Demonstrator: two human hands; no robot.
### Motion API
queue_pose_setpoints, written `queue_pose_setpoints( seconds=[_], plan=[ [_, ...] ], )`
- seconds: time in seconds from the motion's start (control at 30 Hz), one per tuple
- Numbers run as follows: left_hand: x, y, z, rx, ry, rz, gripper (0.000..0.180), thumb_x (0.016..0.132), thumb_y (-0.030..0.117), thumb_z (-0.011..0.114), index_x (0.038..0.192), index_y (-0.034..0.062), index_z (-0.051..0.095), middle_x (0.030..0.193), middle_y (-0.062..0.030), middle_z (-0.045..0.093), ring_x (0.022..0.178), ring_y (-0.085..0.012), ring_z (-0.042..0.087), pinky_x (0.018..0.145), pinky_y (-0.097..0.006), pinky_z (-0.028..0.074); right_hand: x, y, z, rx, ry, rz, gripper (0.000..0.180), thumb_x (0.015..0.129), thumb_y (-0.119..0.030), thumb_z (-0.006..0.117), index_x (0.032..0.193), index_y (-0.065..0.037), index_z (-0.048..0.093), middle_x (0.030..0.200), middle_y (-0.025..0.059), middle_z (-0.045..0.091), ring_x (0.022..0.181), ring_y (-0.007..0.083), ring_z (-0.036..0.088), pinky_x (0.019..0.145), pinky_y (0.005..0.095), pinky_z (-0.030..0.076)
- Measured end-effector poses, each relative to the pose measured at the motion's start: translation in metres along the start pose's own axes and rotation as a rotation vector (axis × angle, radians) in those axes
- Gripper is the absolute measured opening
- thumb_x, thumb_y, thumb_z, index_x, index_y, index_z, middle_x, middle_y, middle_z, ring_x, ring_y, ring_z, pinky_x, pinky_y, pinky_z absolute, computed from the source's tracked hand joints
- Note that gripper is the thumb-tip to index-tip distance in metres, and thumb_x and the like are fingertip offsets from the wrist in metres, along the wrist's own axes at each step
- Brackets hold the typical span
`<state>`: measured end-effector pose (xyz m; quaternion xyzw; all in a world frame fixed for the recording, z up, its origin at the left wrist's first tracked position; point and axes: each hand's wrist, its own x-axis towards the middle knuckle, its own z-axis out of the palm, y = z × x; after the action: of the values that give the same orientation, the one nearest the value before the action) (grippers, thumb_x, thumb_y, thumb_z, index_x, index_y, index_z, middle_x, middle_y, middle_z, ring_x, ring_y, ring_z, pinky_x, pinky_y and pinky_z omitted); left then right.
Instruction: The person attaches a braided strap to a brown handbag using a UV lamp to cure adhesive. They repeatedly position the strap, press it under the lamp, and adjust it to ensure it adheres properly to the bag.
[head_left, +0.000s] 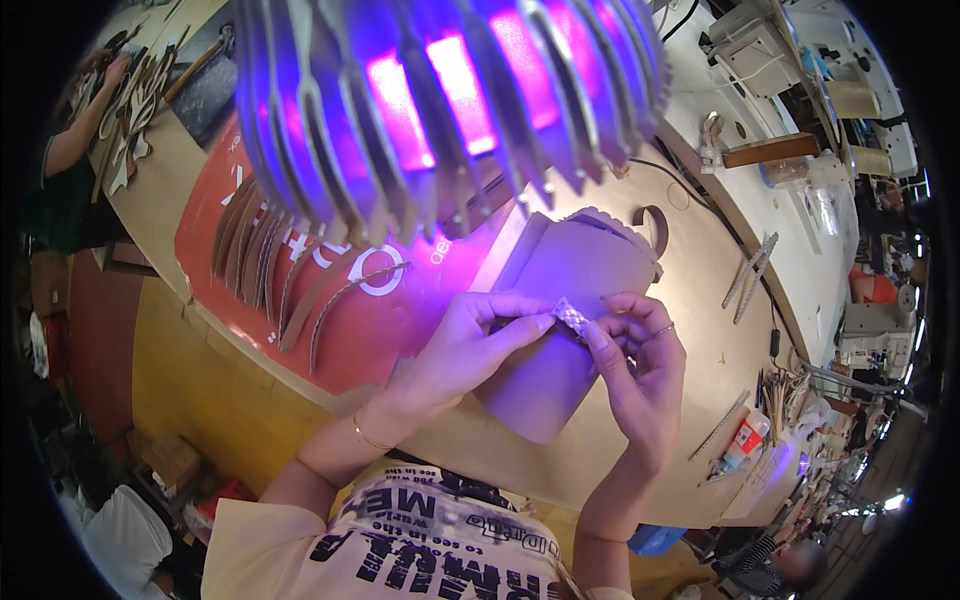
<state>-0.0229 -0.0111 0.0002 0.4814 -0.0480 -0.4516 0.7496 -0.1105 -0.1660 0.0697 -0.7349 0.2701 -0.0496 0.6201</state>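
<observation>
The person's left hand [462, 343] and right hand [643, 372] hold a small braided piece [570, 317] with pinched fingers at opposite ends, apparently to steady it over the brown panel [535, 390] on the surface [695, 335]. A finned, purple-glowing lamp [460, 110] sits on the far side, likely for light; narrow strips [308, 305] lie fanned to the left, seemingly kept separate for easy picking.

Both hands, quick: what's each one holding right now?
Left hand: closed, pinching one end of the small patterned piece.
Right hand: closed, pinching its other end.
</observation>
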Motion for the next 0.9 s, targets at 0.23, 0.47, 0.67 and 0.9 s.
queue_pose_setpoints(
  seconds=[0.23, 0.47, 0.67, 0.9],
  plan=[
    [-0.001, 0.005, 0.013, 0.319, 0.212, 0.37, 0.046, 0.1, 0.014, 0.056, 0.143, 0.0006, 0.044, 0.133, -0.0133, 0.056, 0.112, -0.0117, 0.056, 0.09, -0.026, 0.049, 0.02, -0.03, -0.021, 0.436, 0.196, -0.193, 0.059, 0.092, 0.007, 0.056, 0.144, -0.002, 0.031, 0.111, 0.014, 0.056, 0.097, 0.0254, 0.067, 0.084, 0.0375, 0.061],
    [-0.01, 0.048, 0.009, -0.032, -0.42, 0.205, 0.054, 0.101, 0.016, 0.056, 0.147, -0.0035, 0.035, 0.135, -0.0193, 0.053, 0.119, -0.0208, 0.059, 0.099, -0.031, 0.049, 0.058, -0.045, -0.019, 0.682, 0.576, -0.43, 0.05, 0.093, 0.01, 0.051, 0.138, -0.001, 0.031, 0.119, 0.0232, 0.049, 0.123, 0.0363, 0.056, 0.103, 0.0428, 0.052],
    [-0.004, 0.045, 0.013, 0.145, -0.159, 0.192, 0.05, 0.098, 0.004, 0.057, 0.142, -0.007, 0.039, 0.118, -0.0162, 0.064, 0.108, -0.0194, 0.066, 0.095, -0.027, 0.053, 0.033, -0.022, -0.008, 0.591, 0.712, -0.417, 0.062, 0.092, 0.005, 0.057, 0.145, -0.003, 0.026, 0.13, 0.0171, 0.042, 0.137, 0.0366, 0.042, 0.11, 0.046, 0.043],
    [0.001, 0.053, 0.004, 0.107, -0.278, 0.226, 0.048, 0.096, 0.002, 0.058, 0.14, -0.0035, 0.04, 0.107, -0.0129, 0.068, 0.102, -0.0186, 0.068, 0.09, -0.028, 0.055, -0.01, -0.02, 0.003, -1.092, 0.628, -0.669, 0.045, 0.088, -0.024, 0.07, 0.13, -0.011, 0.06, 0.151, 0.0178, 0.039, 0.145, 0.0354, 0.03, 0.118, 0.0612, 0.007]
  ],
)
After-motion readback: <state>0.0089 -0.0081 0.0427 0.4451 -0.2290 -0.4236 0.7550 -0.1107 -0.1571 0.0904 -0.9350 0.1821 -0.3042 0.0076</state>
